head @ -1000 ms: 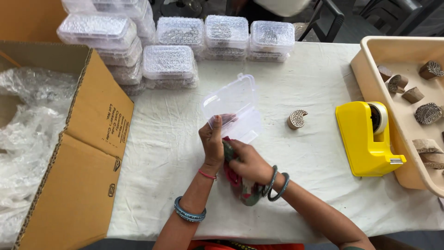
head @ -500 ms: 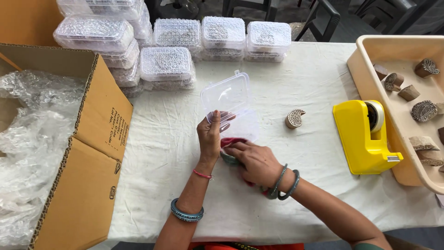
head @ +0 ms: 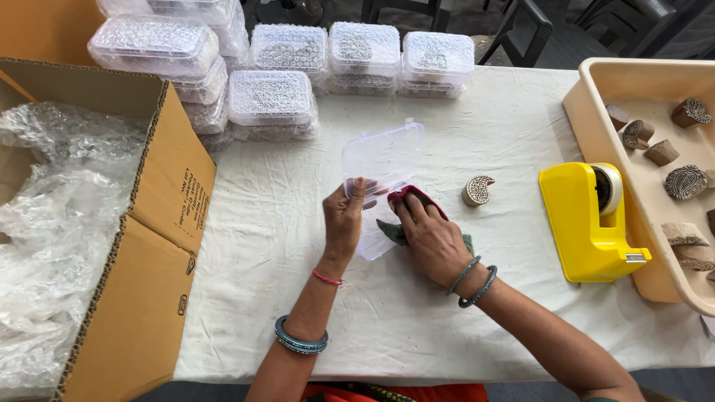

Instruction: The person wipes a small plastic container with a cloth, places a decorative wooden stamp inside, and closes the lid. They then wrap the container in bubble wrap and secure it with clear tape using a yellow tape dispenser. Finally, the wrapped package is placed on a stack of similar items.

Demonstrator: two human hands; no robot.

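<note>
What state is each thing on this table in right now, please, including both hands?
Clear plastic hinged box: lid open, held on the table.
Left hand: gripping the box's edge.
Right hand: pressing a red and green cloth into the box.
Paisley-shaped carved wooden block: lying loose beside the box.
Yellow tape dispenser: upright, roll loaded.
Bubble-wrapped plastic boxes: closed, stacked.
Brown cardboard carton: flaps open, bubble wrap inside.
Beige plastic tray: holding carved blocks.

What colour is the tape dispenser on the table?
Bright yellow. The tape dispenser stands beside the beige tray, plain in the head view.
</note>
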